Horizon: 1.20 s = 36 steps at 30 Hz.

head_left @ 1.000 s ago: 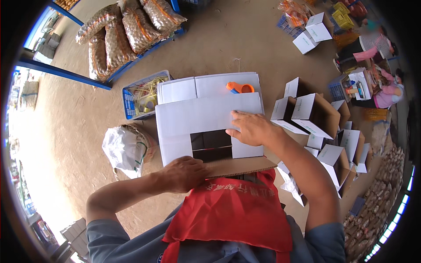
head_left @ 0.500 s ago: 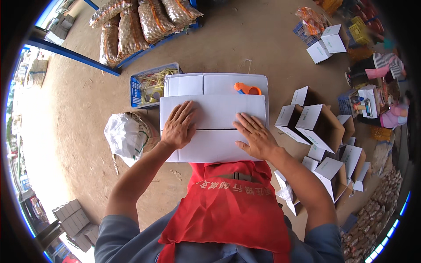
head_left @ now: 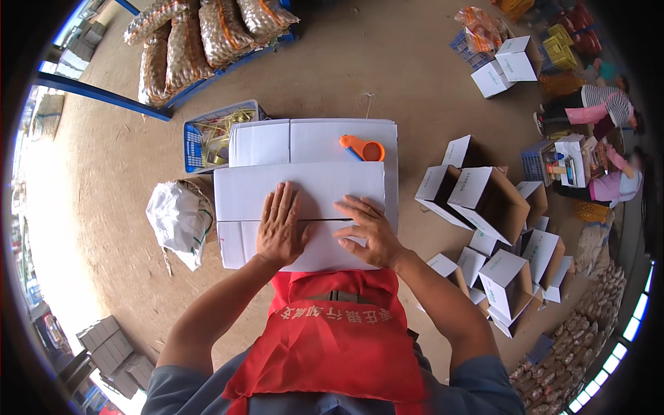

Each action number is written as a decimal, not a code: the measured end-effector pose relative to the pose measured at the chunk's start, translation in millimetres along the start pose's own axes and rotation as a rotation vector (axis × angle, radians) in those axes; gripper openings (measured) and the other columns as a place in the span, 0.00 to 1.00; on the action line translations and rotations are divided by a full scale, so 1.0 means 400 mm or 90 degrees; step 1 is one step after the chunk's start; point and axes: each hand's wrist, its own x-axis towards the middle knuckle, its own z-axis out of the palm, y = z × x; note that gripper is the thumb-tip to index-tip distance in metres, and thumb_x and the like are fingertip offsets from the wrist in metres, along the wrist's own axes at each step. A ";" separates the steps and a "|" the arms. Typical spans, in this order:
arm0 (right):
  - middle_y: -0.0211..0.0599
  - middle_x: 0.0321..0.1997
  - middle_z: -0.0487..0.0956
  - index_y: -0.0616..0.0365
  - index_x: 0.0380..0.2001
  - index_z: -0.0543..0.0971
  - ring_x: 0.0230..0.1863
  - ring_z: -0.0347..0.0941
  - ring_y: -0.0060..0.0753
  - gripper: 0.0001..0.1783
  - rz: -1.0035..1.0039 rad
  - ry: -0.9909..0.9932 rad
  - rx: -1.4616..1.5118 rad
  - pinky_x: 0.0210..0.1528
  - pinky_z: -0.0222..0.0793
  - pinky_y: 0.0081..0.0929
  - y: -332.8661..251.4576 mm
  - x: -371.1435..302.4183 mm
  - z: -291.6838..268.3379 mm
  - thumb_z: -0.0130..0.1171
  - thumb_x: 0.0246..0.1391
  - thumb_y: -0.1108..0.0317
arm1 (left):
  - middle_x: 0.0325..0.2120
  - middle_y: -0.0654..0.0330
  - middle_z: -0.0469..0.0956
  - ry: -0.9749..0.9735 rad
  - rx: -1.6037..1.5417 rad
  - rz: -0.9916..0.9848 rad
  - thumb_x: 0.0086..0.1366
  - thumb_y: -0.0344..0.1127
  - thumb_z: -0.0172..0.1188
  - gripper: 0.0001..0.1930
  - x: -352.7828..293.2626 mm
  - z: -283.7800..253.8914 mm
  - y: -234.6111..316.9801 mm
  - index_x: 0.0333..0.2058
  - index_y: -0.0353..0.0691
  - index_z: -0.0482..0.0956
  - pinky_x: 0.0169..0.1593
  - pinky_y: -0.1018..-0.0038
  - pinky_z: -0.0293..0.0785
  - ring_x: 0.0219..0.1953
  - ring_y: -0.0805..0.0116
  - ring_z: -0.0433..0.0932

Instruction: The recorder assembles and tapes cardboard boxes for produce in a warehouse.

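In front of me lies a white cardboard box [head_left: 256, 183], its top flaps meeting at a seam across the middle. Flat on that seam rests my left hand [head_left: 280, 225], fingers stretched out and pointing away from me. My right hand [head_left: 370, 232] touches the same top to the right, its fingers spread. Neither hand holds anything. Just beyond the box, more white cardboard [head_left: 259, 142] forms a flat surface. On it sits an orange tape dispenser [head_left: 363, 149] with a blue part.
A blue crate [head_left: 194, 149] with yellow strips stands at the far left, near a white sack [head_left: 176, 218]. To the right are several open white boxes [head_left: 484, 194]. Filled mesh sacks [head_left: 187, 55] lie on a blue rack. Two people [head_left: 609, 104] work at far right.
The box has shifted nearer to me and left relative to the cardboard behind it. My hands have come closer together, both nearer the seam. The whole view has shifted slightly.
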 end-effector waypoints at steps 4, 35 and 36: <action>0.43 0.47 0.90 0.65 0.45 0.88 0.51 0.87 0.35 0.27 0.347 0.318 0.671 0.59 0.79 0.42 0.184 0.008 -0.111 0.50 0.80 0.51 | 0.79 0.38 0.53 -0.027 -0.006 -0.008 0.67 0.44 0.66 0.45 0.007 -0.002 -0.009 0.76 0.32 0.57 0.83 0.46 0.43 0.82 0.39 0.50; 0.47 0.33 0.86 0.69 0.52 0.81 0.39 0.87 0.44 0.24 0.259 0.275 1.112 0.84 0.57 0.47 0.253 0.098 -0.211 0.51 0.66 0.58 | 0.79 0.46 0.57 0.006 -0.047 -0.049 0.66 0.48 0.66 0.41 0.010 -0.016 -0.006 0.74 0.37 0.67 0.84 0.53 0.46 0.82 0.51 0.53; 0.47 0.30 0.84 0.71 0.49 0.81 0.36 0.85 0.45 0.25 0.219 0.207 1.105 0.84 0.57 0.46 0.219 0.093 -0.186 0.48 0.67 0.57 | 0.79 0.46 0.57 -0.002 -0.050 -0.046 0.66 0.48 0.67 0.41 0.008 -0.016 -0.007 0.74 0.37 0.67 0.84 0.53 0.46 0.82 0.51 0.53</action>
